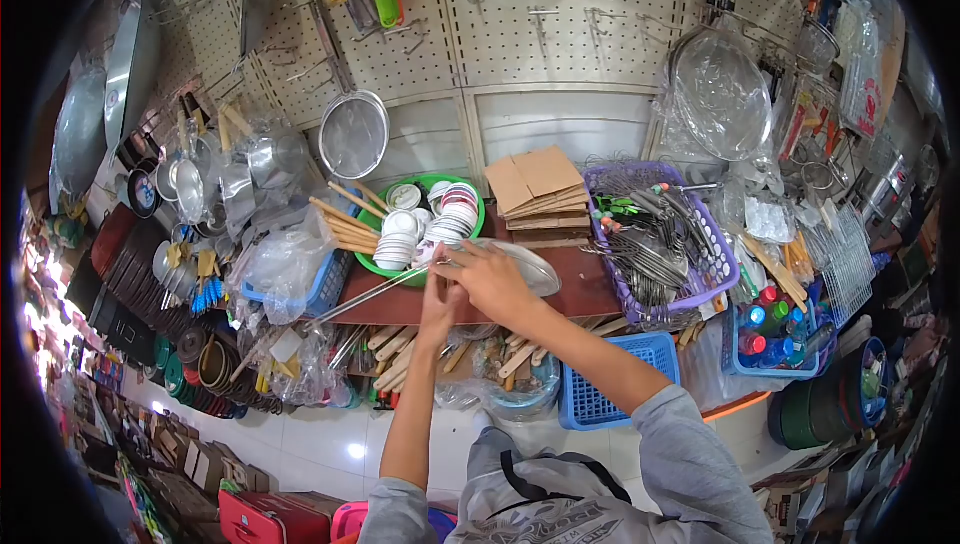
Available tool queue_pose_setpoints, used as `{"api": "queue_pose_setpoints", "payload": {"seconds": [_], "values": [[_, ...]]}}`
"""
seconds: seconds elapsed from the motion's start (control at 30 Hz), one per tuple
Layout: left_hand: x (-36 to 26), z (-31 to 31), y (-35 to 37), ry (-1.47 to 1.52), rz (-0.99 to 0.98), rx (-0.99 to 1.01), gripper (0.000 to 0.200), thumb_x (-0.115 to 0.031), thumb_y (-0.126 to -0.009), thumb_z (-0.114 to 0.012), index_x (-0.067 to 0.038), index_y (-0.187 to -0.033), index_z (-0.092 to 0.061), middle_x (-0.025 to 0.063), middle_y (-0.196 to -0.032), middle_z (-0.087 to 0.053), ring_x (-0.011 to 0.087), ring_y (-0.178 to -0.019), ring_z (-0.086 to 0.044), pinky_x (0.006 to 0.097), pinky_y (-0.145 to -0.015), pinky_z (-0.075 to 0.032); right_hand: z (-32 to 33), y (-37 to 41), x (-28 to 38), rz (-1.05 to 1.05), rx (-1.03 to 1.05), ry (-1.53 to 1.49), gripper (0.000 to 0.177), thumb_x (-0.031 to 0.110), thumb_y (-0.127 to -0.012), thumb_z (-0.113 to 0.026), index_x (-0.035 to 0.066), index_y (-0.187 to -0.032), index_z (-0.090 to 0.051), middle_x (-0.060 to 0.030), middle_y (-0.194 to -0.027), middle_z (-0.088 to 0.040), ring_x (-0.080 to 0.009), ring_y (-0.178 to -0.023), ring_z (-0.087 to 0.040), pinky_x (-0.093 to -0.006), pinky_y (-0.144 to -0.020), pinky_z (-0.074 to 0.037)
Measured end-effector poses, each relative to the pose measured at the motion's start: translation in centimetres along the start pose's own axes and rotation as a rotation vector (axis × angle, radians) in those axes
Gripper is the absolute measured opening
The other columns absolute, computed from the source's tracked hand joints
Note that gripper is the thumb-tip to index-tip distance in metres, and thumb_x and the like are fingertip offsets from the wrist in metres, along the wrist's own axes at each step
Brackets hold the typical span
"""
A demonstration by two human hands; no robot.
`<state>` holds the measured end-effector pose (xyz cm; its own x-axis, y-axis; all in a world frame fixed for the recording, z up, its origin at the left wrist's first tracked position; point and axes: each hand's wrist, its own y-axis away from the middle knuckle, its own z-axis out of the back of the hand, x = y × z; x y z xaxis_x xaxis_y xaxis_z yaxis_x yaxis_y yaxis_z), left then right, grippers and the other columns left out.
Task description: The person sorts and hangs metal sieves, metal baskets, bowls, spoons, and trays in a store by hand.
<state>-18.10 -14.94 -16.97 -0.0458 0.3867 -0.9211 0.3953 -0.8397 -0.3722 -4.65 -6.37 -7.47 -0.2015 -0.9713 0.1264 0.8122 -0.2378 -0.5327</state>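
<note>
Both my hands are together over the front of the brown shelf (pixel 585 294), around a metal strainer (pixel 530 269). Its round head lies to the right, partly behind my right hand (pixel 485 279), and its long thin handle runs down to the left. My left hand (pixel 440 296) is upright with bent fingers at the handle near the head. The fingers of my right hand reach over the same spot from above. Just behind my hands is a green basin (pixel 480 212) with stacked white bowls (pixel 397 239) and wooden-handled tools (pixel 345 229).
Stacked cardboard (pixel 537 184) and a purple basket (pixel 722 266) of metal utensils are to the right. A blue basket (pixel 325 289) with plastic bags sits left. Below the shelf hangs an empty-looking blue basket (pixel 620 379). Strainers and pans hang from the pegboard (pixel 550 54).
</note>
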Motion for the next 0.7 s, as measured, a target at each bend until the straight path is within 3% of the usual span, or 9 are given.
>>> {"api": "queue_pose_setpoints", "payload": {"seconds": [0.07,0.2,0.3,0.33,0.4,0.47,0.53,0.6,0.7], "values": [[0.2,-0.7,-0.7,-0.081,0.017,-0.034,0.082,-0.038,-0.101,-0.069,-0.007,-0.162,-0.024,0.0163,-0.166,-0.028,0.0285,-0.153,-0.026,0.0408,-0.126,-0.018,-0.4,0.1,-1.1,-0.007,-0.082,-0.161,0.051,0.01,-0.083,-0.071,0.024,-0.132,-0.071,-0.009,-0.126,-0.073,-0.0351,-0.111,-0.071,-0.0465,-0.093,-0.057],[0.3,-0.1,-1.1,-0.358,0.026,0.033,0.076,-0.026,-0.099,-0.071,-0.005,-0.16,-0.03,0.0179,-0.162,-0.035,0.0273,-0.148,-0.035,0.0388,-0.122,-0.026,3.1,-0.5,-2.8,-0.256,0.244,-0.356,0.044,0.005,-0.082,-0.074,0.023,-0.122,-0.078,-0.0133,-0.097,-0.078,-0.0316,-0.096,-0.076,-0.0431,-0.083,-0.059],[1.2,0.3,-0.8,-0.388,0.024,0.021,0.064,-0.018,-0.098,-0.071,-0.004,-0.153,-0.042,0.0178,-0.145,-0.055,0.0253,-0.134,-0.051,0.0371,-0.113,-0.039,-0.4,0.8,-6.3,-0.144,0.041,-0.741,0.039,0.0,-0.085,-0.07,0.022,-0.116,-0.08,-0.0138,-0.094,-0.078,-0.0304,-0.097,-0.076,-0.0364,-0.086,-0.058],[1.8,1.1,-0.9,-0.364,0.06,0.028,0.061,-0.018,-0.097,-0.072,-0.003,-0.151,-0.045,0.0179,-0.142,-0.058,0.0245,-0.131,-0.054,0.0364,-0.111,-0.041,0.0,1.2,-6.7,-0.172,0.108,-0.734,0.039,-0.002,-0.09,-0.066,0.016,-0.123,-0.077,-0.0098,-0.105,-0.079,-0.0244,-0.102,-0.076,-0.0315,-0.089,-0.056],[2.3,2.0,-1.0,-0.37,0.019,0.011,0.047,-0.017,-0.098,-0.07,-0.001,-0.14,-0.056,0.014,-0.125,-0.068,0.0186,-0.114,-0.062,0.0323,-0.098,-0.049,-0.9,1.9,-7.5,-0.255,0.061,-1.001,0.041,-0.002,-0.092,-0.066,0.011,-0.131,-0.071,-0.0069,-0.114,-0.077,-0.0205,-0.106,-0.073,-0.0312,-0.092,-0.055],[1.5,2.9,-0.7,-0.334,0.138,0.044,0.044,-0.017,-0.1,-0.068,-0.001,-0.139,-0.056,0.0088,-0.118,-0.069,0.0147,-0.105,-0.062,0.0303,-0.093,-0.049,-1.8,2.6,-8.3,-0.339,0.026,-1.217,0.048,0.0,-0.096,-0.066,0.007,-0.142,-0.06,-0.0043,-0.127,-0.069,-0.0157,-0.115,-0.065,-0.0312,-0.097,-0.052],[0.8,3.7,-0.4,-0.312,0.209,0.047,0.035,-0.016,-0.103,-0.064,-0.001,-0.134,-0.06,0.0004,-0.103,-0.068,0.0082,-0.09,-0.057,0.0265,-0.083,-0.049,-1.9,3.3,-8.7,-0.514,0.052,-1.362,0.05,0.001,-0.096,-0.068,0.009,-0.144,-0.059,-0.0056,-0.126,-0.069,-0.0153,-0.115,-0.065,-0.031,-0.098,-0.052],[0.2,4.1,-0.3,-0.3,0.242,0.034,0.031,-0.017,-0.104,-0.063,0.0,-0.13,-0.063,-0.0009,-0.098,-0.066,0.0076,-0.086,-0.055,0.0255,-0.078,-0.047,-3.2,3.9,-9.0,-0.554,0.011,-1.389,0.05,0.009,-0.099,-0.068,0.013,-0.148,-0.056,-0.0061,-0.127,-0.068,-0.0137,-0.115,-0.064,-0.0299,-0.098,-0.052],[0.2,4.7,-0.3,-0.321,0.265,-0.006,0.027,-0.018,-0.105,-0.061,0.001,-0.125,-0.066,-0.0028,-0.092,-0.063,0.0068,-0.081,-0.051,0.0246,-0.073,-0.044,-5.6,4.8,-10.2,-0.702,0.188,-1.396,0.051,0.017,-0.102,-0.067,0.01,-0.15,-0.052,-0.0061,-0.128,-0.067,-0.0133,-0.115,-0.064,-0.0296,-0.097,-0.053]]}}
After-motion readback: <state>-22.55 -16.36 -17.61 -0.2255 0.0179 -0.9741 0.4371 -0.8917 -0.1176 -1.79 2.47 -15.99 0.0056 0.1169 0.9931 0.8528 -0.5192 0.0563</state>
